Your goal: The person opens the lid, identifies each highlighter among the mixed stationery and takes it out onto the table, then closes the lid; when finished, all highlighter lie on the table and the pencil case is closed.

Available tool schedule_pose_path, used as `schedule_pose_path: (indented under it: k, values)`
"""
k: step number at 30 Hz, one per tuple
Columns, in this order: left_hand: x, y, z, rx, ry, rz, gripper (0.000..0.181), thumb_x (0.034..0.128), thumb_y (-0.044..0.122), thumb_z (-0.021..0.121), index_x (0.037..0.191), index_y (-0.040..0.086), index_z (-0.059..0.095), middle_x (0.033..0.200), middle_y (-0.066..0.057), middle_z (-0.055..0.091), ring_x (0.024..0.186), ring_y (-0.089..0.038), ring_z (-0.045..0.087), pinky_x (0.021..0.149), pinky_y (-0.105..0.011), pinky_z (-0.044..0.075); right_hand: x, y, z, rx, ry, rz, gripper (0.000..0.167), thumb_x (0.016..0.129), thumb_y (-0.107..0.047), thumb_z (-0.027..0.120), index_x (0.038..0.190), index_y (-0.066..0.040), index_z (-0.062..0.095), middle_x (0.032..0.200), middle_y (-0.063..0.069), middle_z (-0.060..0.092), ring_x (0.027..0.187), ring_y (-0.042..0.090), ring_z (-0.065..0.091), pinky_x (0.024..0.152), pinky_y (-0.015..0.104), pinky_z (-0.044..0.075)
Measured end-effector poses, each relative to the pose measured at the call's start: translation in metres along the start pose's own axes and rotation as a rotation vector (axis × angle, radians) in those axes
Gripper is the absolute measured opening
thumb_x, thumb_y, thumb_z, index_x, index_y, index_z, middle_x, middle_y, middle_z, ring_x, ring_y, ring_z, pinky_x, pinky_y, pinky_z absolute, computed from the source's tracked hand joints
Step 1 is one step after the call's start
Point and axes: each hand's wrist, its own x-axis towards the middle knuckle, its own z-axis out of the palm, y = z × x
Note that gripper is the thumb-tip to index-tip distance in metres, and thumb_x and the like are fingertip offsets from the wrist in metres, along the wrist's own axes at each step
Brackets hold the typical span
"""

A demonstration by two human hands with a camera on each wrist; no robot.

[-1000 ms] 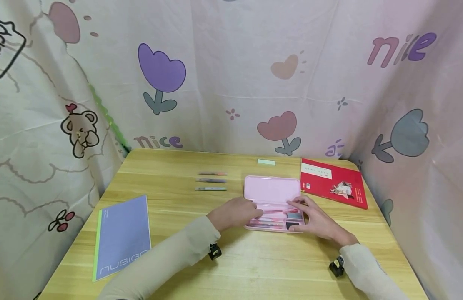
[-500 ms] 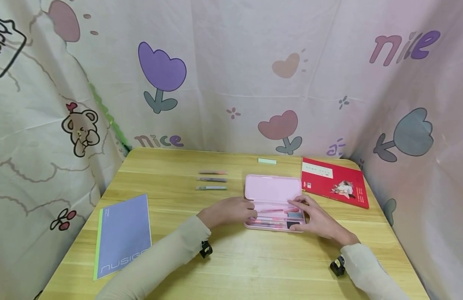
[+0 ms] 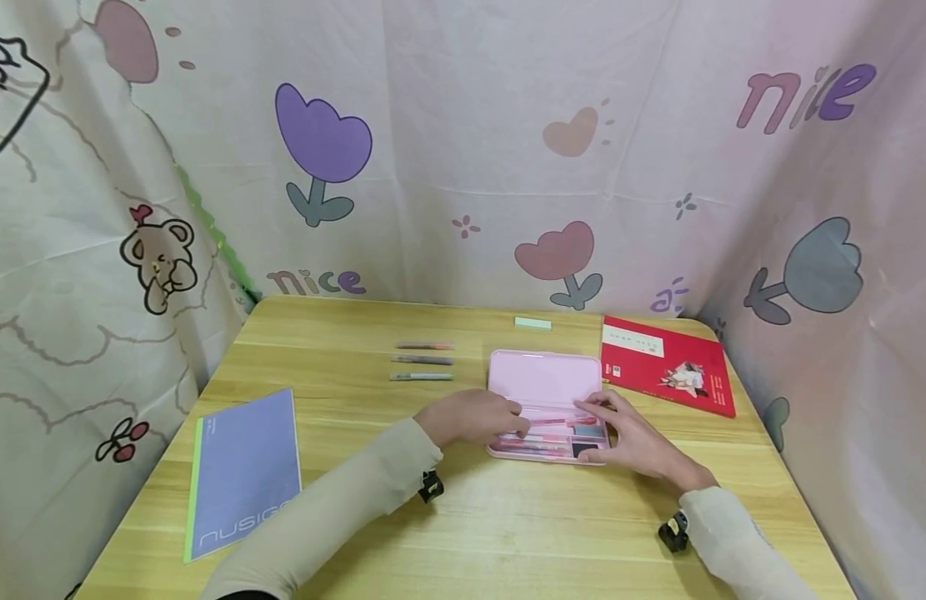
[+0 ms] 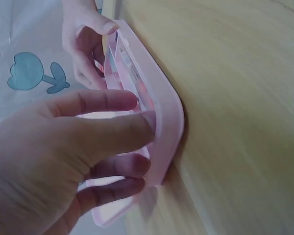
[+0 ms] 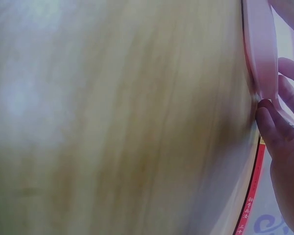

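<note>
An open pink pencil case (image 3: 545, 377) lies on the table, its lid laid back, with several pens and a dark block (image 3: 584, 451) inside. My left hand (image 3: 473, 417) is over its left end. In the left wrist view the fingers of the left hand (image 4: 73, 142) are bent slightly and reach into the case (image 4: 169, 117); nothing shows between them, and the thumb tip is partly hidden by the rim. At the case's right end, my right hand (image 3: 638, 442) holds its edge, thumb at the front corner and fingers near the hinge. The right wrist view shows the right hand (image 5: 289, 147) touching the case's corner.
Three pens lie in a row left of the case: an orange-ended one (image 3: 425, 346), a dark one (image 3: 422, 360) and a pale one (image 3: 422, 377). A blue notebook (image 3: 245, 475) is at the left, a red book (image 3: 668, 367) back right, and a pale green strip (image 3: 533, 322) behind the case.
My left hand drew back a little to the left, then returned rightward over the case's left end. The right hand has kept its place on the case.
</note>
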Motion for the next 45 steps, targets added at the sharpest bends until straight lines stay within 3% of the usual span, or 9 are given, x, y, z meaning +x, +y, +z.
schedule_pose_path:
  k: [7,14,22,28,32,35,38,45]
  values:
    - [0.001,-0.001,0.002,0.051,-0.005,0.017,0.032,0.102,0.016,0.079,0.131,0.029,0.074,0.111,0.009,0.073,0.088,-0.007,0.06,0.077,-0.015,0.051,-0.001,0.001,-0.001,0.007,0.002,0.009,0.091,0.084,-0.052,0.092,0.162,-0.024,0.054,0.158,0.004,0.044,0.149,0.035,0.038,0.119,0.072,0.044]
    - [-0.008,-0.01,0.015,0.017,0.074,0.073,0.026,0.1055,0.013,0.073,0.129,0.023,0.078,0.112,0.009,0.075,0.099,-0.005,0.064,0.093,-0.016,0.054,-0.001,0.001,-0.001,0.007,-0.003,0.012,0.09,0.085,-0.051,0.091,0.162,-0.024,0.054,0.157,0.004,0.044,0.148,0.035,0.038,0.118,0.072,0.044]
    - [-0.018,-0.013,0.019,-0.078,0.119,0.009,0.03,0.1108,0.011,0.063,0.137,0.015,0.075,0.137,0.001,0.076,0.128,-0.016,0.071,0.114,-0.028,0.054,-0.001,0.0,0.0,0.012,-0.007,0.015,0.089,0.086,-0.05,0.091,0.161,-0.022,0.055,0.158,0.007,0.044,0.147,0.036,0.039,0.118,0.073,0.044]
    - [-0.015,-0.006,0.028,0.049,0.212,0.009,0.019,0.1085,0.019,0.067,0.124,0.017,0.077,0.114,0.005,0.077,0.104,-0.013,0.067,0.099,-0.024,0.055,-0.001,0.0,-0.001,0.007,-0.006,0.008,0.089,0.086,-0.05,0.091,0.162,-0.023,0.055,0.158,0.006,0.044,0.148,0.036,0.038,0.118,0.072,0.044]
    - [-0.013,0.003,0.036,0.178,0.259,-0.051,0.014,0.1082,0.024,0.066,0.116,0.019,0.076,0.107,0.006,0.074,0.1,-0.012,0.065,0.098,-0.023,0.055,-0.002,0.0,-0.002,0.011,-0.007,0.007,0.09,0.085,-0.05,0.091,0.162,-0.023,0.054,0.158,0.006,0.044,0.149,0.036,0.037,0.118,0.073,0.043]
    - [-0.013,0.009,0.039,0.209,0.293,-0.105,0.011,0.1085,0.025,0.066,0.111,0.02,0.076,0.105,0.008,0.073,0.099,-0.011,0.065,0.098,-0.023,0.055,-0.002,-0.001,-0.002,0.015,-0.005,0.005,0.09,0.085,-0.05,0.091,0.162,-0.023,0.054,0.158,0.005,0.043,0.149,0.036,0.037,0.118,0.074,0.043]
    - [-0.015,0.011,0.043,0.148,0.331,-0.137,0.01,0.1082,0.024,0.068,0.111,0.02,0.077,0.106,0.008,0.074,0.101,-0.01,0.066,0.101,-0.023,0.054,-0.001,-0.001,-0.002,0.02,-0.004,-0.001,0.089,0.085,-0.049,0.092,0.161,-0.022,0.055,0.158,0.006,0.044,0.148,0.036,0.038,0.118,0.074,0.043]
    - [-0.03,0.008,0.048,-0.197,0.456,-0.206,0.016,0.1091,0.023,0.07,0.12,0.017,0.079,0.12,0.003,0.075,0.115,-0.013,0.068,0.107,-0.027,0.056,0.001,-0.001,0.0,-0.001,0.001,-0.008,0.089,0.084,-0.051,0.091,0.161,-0.021,0.056,0.156,0.006,0.045,0.146,0.033,0.039,0.118,0.07,0.046]
